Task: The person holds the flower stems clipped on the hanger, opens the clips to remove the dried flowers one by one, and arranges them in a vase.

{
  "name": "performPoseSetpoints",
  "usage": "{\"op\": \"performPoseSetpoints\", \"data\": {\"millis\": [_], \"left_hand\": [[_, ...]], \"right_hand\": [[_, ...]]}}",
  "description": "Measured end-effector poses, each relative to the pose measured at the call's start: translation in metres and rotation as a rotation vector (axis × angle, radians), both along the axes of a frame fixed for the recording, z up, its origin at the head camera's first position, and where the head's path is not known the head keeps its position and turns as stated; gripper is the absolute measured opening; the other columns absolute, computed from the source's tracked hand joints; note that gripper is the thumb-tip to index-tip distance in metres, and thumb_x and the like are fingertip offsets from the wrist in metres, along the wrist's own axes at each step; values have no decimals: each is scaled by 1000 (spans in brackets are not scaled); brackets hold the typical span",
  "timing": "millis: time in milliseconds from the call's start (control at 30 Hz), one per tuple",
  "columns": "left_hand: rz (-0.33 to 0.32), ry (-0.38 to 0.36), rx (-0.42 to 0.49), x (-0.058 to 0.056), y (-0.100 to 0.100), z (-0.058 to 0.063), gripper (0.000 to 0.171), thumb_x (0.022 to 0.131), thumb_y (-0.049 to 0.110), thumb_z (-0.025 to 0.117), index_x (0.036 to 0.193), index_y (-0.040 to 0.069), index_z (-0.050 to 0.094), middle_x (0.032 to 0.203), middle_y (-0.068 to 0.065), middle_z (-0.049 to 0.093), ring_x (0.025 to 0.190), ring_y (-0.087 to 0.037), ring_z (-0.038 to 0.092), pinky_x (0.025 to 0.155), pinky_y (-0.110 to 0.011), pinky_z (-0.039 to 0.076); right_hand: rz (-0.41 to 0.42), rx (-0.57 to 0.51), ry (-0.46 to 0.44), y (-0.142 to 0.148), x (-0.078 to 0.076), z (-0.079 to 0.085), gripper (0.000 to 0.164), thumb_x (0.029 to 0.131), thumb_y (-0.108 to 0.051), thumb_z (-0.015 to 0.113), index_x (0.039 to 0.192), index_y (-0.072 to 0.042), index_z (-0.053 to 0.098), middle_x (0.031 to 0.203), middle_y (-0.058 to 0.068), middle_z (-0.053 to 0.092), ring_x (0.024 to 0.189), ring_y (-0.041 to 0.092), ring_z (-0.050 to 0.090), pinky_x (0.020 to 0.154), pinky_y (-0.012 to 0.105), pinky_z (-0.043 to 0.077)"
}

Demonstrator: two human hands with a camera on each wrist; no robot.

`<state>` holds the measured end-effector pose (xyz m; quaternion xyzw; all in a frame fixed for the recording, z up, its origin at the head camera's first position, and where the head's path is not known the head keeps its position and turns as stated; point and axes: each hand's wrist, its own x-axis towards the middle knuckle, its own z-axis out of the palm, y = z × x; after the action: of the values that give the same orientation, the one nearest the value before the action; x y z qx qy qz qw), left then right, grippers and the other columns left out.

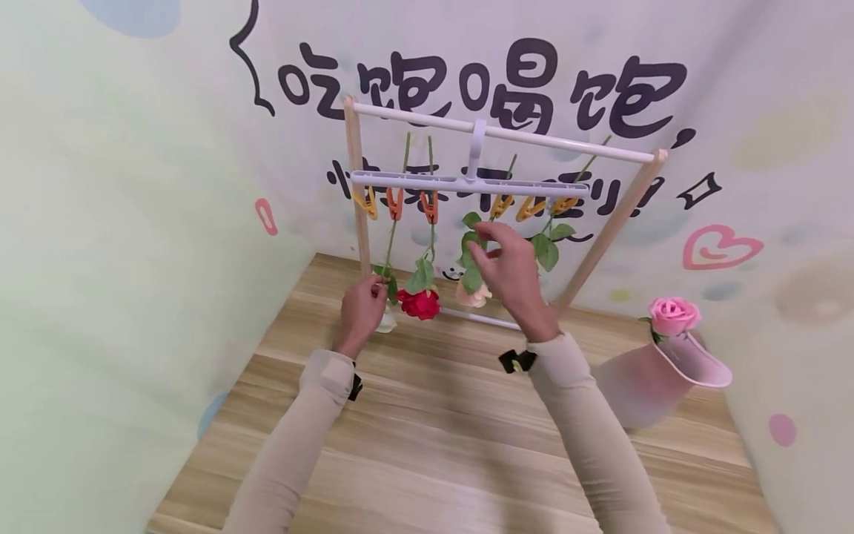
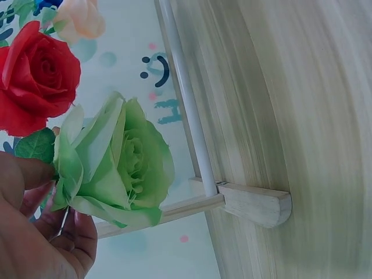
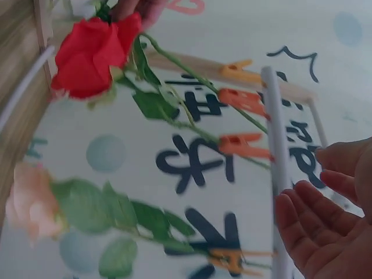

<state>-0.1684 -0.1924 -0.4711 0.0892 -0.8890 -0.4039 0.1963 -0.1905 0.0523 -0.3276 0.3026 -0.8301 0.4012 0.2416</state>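
Note:
My left hand [image 1: 363,308] pinches the stem of a pale green rose [image 2: 131,163] just behind its bloom. This rose hangs head down, its stem in an orange clothes peg [image 1: 395,204] on a white hanger [image 1: 427,180]. Beside it hangs a red rose [image 1: 419,304] from another orange peg [image 1: 429,208]. My right hand [image 1: 512,271] is raised before the hanger with fingers loosely bent and nothing in them. Behind it in the head view hangs a peach rose [image 3: 35,200]. Farther right, leaves [image 1: 547,248] hang from a yellow peg [image 1: 565,206]; their bloom is hidden there.
The hanger hooks over the top rail [image 1: 567,143] of a rack with wooden side posts [image 1: 610,230]. A pale vase [image 1: 640,389] with a pink rose [image 1: 674,317] stands at the right on the wooden table [image 1: 427,445]. A printed cloth backs the rack.

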Motion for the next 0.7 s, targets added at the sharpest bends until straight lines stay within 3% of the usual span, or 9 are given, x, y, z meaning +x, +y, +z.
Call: {"op": "performPoseSetpoints", "data": {"millis": [267,700], "left_hand": [[-3,-1,-18,2,0,3,19,97,14,60,109,5,72,88,-11,73,77,-26,67,67,-40,51],[-18,-3,-26,6,-6,5,18,97,11,61,109,6,72,87,-11,73,72,-24,67,61,-35,50]], "right_hand": [[18,32,-81,-52,-19,-5,31,93,-17,70,120,-2,67,117,14,69,104,24,67,79,36,58],[36,-19,-145,-103,-39,-9,32,92,-17,71,120,-1,65,119,13,69,104,25,68,82,34,58]]}}
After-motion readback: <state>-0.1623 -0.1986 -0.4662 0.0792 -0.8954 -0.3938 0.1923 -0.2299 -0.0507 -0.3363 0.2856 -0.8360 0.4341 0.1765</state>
